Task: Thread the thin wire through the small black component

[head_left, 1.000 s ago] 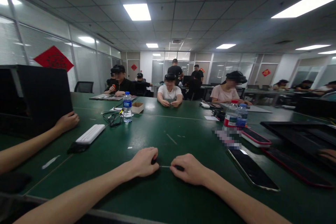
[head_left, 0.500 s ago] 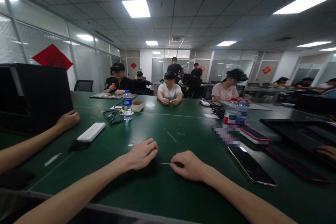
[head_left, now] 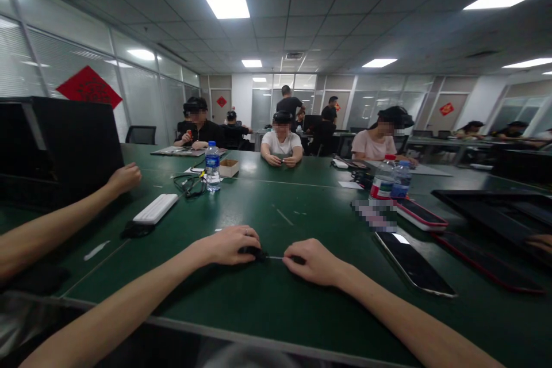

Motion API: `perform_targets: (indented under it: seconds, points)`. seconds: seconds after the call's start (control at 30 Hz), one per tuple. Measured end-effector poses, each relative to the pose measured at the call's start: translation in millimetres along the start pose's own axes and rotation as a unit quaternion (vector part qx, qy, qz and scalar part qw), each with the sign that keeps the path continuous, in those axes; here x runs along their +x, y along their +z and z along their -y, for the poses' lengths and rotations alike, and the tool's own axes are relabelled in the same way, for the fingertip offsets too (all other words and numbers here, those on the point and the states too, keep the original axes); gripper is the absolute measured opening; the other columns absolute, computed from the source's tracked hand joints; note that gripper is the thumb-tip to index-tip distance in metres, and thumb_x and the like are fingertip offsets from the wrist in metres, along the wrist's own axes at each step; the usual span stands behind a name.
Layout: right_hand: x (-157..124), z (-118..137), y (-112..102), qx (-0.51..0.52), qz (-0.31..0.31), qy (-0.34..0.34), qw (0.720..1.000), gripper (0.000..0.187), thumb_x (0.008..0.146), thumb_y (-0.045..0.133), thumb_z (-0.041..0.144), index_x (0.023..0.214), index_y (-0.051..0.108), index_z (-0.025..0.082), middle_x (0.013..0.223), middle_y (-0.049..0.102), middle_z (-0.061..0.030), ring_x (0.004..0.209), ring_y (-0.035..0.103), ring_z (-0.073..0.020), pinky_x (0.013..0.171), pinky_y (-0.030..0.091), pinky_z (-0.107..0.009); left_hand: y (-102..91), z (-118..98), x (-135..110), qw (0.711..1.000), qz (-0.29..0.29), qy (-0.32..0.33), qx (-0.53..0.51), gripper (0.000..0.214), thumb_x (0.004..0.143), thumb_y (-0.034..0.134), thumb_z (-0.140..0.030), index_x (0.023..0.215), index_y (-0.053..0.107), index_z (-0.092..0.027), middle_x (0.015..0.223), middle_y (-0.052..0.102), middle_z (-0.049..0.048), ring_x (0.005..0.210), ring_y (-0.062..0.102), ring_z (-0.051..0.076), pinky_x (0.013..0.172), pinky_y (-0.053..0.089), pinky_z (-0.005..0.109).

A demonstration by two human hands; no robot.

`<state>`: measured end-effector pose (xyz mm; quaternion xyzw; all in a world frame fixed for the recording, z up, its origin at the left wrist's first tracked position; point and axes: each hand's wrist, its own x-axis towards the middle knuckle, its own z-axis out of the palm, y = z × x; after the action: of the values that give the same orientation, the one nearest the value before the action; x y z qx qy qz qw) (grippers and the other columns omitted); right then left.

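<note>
green tabletop (head_left: 267, 310) runs under everything; at the left edge a neighbour's hand (head_left: 126, 178) lies beside a black case (head_left: 77, 149), then come a white bar-shaped device (head_left: 156, 209) and a blue-capped bottle (head_left: 213, 167). nearer, the left hand (head_left: 230, 244) has thumb and forefinger closed narrowly about a small black piece (head_left: 253, 252), most of it hidden by the fingers. half a second ago no piece showed in those fingers and the hand sat apart from the tool; now the piece sits at the end of a thin pale shaft (head_left: 275, 257), so both hands seem to be working along one line, though whether the tip touches is too small to tell. the right hand (head_left: 318, 261) keeps its fingers curled snugly round the shaft's dark handle (head_left: 298, 260). farther right lies a phone (head_left: 414, 264).
</note>
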<state>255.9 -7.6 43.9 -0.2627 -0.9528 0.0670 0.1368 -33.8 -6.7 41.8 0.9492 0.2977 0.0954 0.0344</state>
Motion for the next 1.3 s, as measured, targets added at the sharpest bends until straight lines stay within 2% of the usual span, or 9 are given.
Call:
perform_targets:
  seconds: [0.17,0.3,0.5,0.67,0.87,1.3]
  points:
    - [-0.5,0.1,-6.0,-0.002,0.004,0.020,1.000,0.031,0.098,0.048,0.035,0.095,0.073,0.016,0.085,0.071,-0.0056,0.073,0.063,-0.0152,0.071,0.046,-0.024,4.6,2.0,1.2,0.999,-0.015,-0.032,0.021,0.027,0.093,0.058,-0.036,0.117,0.064,-0.025,0.108,0.066,0.0045,0.092,0.064,0.020,0.075,0.046,0.027]
    - [-0.1,0.9,-6.2,-0.003,0.015,0.032,0.999,0.032,0.098,0.047,0.035,0.096,0.073,0.017,0.085,0.071,-0.0051,0.073,0.063,-0.0151,0.071,0.047,-0.025,6.1,-2.9,2.4,0.999,-0.032,-0.034,0.023,0.027,0.094,0.058,-0.040,0.115,0.065,-0.024,0.105,0.065,0.0046,0.089,0.064,0.019,0.071,0.044,0.026]
    - [0.6,1.3,-4.6,-0.015,0.018,0.041,0.999,0.032,0.098,0.046,0.036,0.095,0.073,0.017,0.084,0.071,-0.0053,0.072,0.063,-0.0154,0.071,0.046,-0.025,9.5,-10.0,4.4,0.998,-0.052,-0.041,0.020,0.029,0.094,0.056,-0.041,0.117,0.066,-0.026,0.107,0.065,0.0051,0.088,0.065,0.019,0.074,0.047,0.026]
    - [0.6,1.1,-6.6,-0.052,0.025,0.051,0.997,0.031,0.097,0.047,0.035,0.094,0.073,0.017,0.083,0.071,-0.0052,0.070,0.062,-0.0151,0.067,0.045,-0.025,15.8,-9.5,6.9,0.997,-0.072,-0.040,-0.005,0.028,0.095,0.056,-0.035,0.120,0.065,-0.026,0.114,0.066,0.0052,0.092,0.066,0.019,0.080,0.049,0.027]
    - [0.1,-1.0,-7.6,-0.066,0.022,0.052,0.996,0.030,0.097,0.048,0.034,0.093,0.073,0.018,0.082,0.070,-0.0051,0.068,0.062,-0.0146,0.065,0.043,-0.023,20.5,-7.8,9.3,0.997,-0.070,-0.044,-0.003,0.031,0.097,0.054,-0.034,0.125,0.062,-0.026,0.114,0.067,0.0057,0.095,0.067,0.019,0.083,0.049,0.028]
    - [-0.8,-4.2,-6.7,-0.075,0.022,0.058,0.995,0.032,0.098,0.047,0.035,0.094,0.073,0.018,0.083,0.071,-0.0055,0.070,0.063,-0.0155,0.067,0.044,-0.025,22.9,-7.6,10.3,0.993,-0.097,-0.045,-0.046,0.029,0.096,0.056,-0.033,0.121,0.065,-0.023,0.113,0.069,0.0062,0.095,0.067,0.019,0.085,0.050,0.028]
